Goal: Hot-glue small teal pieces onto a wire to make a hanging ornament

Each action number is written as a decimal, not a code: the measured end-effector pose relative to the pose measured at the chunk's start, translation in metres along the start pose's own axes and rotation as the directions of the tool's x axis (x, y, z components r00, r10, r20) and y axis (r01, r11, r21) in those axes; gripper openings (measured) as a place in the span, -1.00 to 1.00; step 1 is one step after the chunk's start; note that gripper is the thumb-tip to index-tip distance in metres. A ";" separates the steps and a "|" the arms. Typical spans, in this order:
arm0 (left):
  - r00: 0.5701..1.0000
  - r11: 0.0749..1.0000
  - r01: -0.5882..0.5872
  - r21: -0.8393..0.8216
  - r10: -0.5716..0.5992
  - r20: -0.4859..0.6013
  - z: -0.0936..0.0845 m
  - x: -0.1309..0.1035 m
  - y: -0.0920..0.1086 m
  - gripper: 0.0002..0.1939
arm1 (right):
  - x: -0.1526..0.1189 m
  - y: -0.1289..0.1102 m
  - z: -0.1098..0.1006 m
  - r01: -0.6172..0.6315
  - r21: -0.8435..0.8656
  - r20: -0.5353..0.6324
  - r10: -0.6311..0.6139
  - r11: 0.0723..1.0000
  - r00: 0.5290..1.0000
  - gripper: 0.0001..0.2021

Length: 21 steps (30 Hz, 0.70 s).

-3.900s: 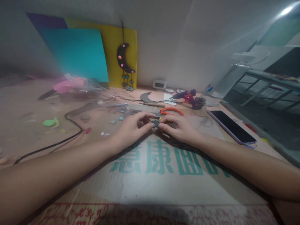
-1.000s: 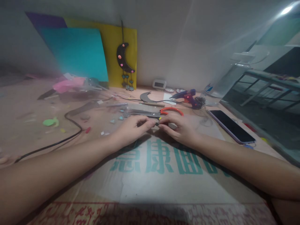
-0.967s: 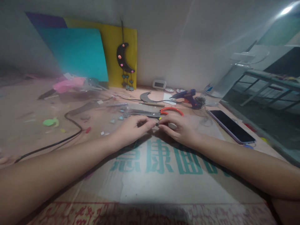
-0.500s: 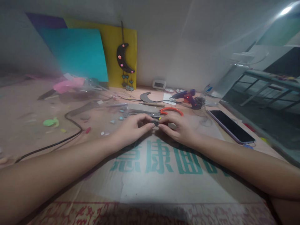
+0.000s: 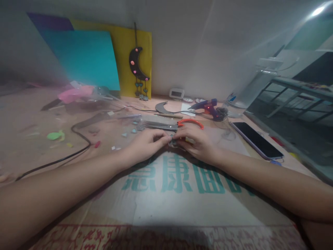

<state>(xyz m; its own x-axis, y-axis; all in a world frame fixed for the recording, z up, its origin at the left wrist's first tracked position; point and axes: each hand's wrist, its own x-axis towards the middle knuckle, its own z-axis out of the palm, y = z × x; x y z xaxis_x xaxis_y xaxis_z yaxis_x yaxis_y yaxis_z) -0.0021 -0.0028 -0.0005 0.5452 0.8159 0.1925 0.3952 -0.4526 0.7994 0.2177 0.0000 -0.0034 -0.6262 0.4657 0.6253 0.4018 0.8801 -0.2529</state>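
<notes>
My left hand and my right hand meet over the middle of the board, thumbs and forefingers pinched together. Between their fingertips is a small grey-teal piece; it is too small and blurred to tell its kind. Just beyond the fingers lie scissors with orange handles, blades pointing left. Several small pale-blue pieces are left of the blades. A yellowish bit shows under my right hand's fingers.
A glue gun with a red light and a grey crescent lie behind. On the right are a phone and a clear bottle. A black cord crosses the left. A dark moon hanging leans on yellow card.
The small piece has turned between my fingertips and shows more teal. My right hand's fingers have shifted slightly left; the arms have barely moved.
</notes>
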 end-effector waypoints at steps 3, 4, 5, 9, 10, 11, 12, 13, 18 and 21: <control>0.999 1.000 -0.031 0.004 0.031 0.007 -0.001 0.000 0.001 -0.60 | 0.001 -0.001 -0.002 0.003 0.007 -0.003 -0.003 1.000 1.000 -0.91; 0.999 0.999 -0.039 -0.002 0.039 -0.006 -0.001 0.000 0.001 -0.59 | 0.001 -0.001 -0.003 -0.008 0.002 -0.005 0.008 1.000 1.000 -0.92; 0.999 0.999 -0.041 -0.011 0.040 -0.027 0.000 0.000 0.001 -0.58 | 0.001 -0.002 -0.003 -0.026 -0.005 -0.010 0.026 1.000 1.000 -0.93; 0.997 0.998 -0.009 -0.062 0.005 -0.071 0.001 -0.001 0.000 -0.51 | 0.001 -0.007 -0.005 -0.158 -0.016 -0.042 0.157 0.987 0.987 -0.90; 0.998 0.997 -0.008 -0.074 0.003 -0.057 0.001 -0.001 0.000 -0.52 | 0.002 -0.008 -0.005 -0.189 -0.011 -0.050 0.188 0.982 0.981 -0.89; 0.999 0.997 -0.010 -0.077 0.006 -0.045 0.001 -0.001 0.001 -0.56 | 0.003 -0.009 -0.005 -0.215 -0.006 -0.054 0.215 0.977 0.975 -0.89; 0.999 0.998 -0.014 -0.069 0.011 -0.037 0.001 -0.001 0.001 -0.60 | 0.003 -0.010 -0.005 -0.234 -0.001 -0.056 0.233 0.972 0.971 -0.89; 0.999 0.999 -0.020 -0.049 0.019 -0.038 0.001 -0.001 0.002 -0.65 | 0.004 -0.011 -0.006 -0.244 0.006 -0.056 0.244 0.970 0.968 -0.89; 0.996 0.997 -0.046 0.058 0.049 -0.068 0.002 -0.002 0.004 -0.75 | 0.006 -0.012 -0.007 -0.258 0.031 -0.004 0.258 0.966 0.966 -0.85; 0.996 0.998 -0.031 0.056 0.036 -0.085 0.002 -0.002 0.003 -0.71 | 0.005 -0.011 -0.007 -0.262 0.043 0.020 0.262 0.964 0.965 -0.81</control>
<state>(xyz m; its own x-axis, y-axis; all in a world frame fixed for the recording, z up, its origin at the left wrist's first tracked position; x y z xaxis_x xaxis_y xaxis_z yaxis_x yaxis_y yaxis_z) -0.0003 -0.0063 0.0005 0.4942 0.8268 0.2687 0.4185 -0.4971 0.7601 0.2147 -0.0083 0.0081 -0.5126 0.6814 0.5224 0.5230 0.7303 -0.4394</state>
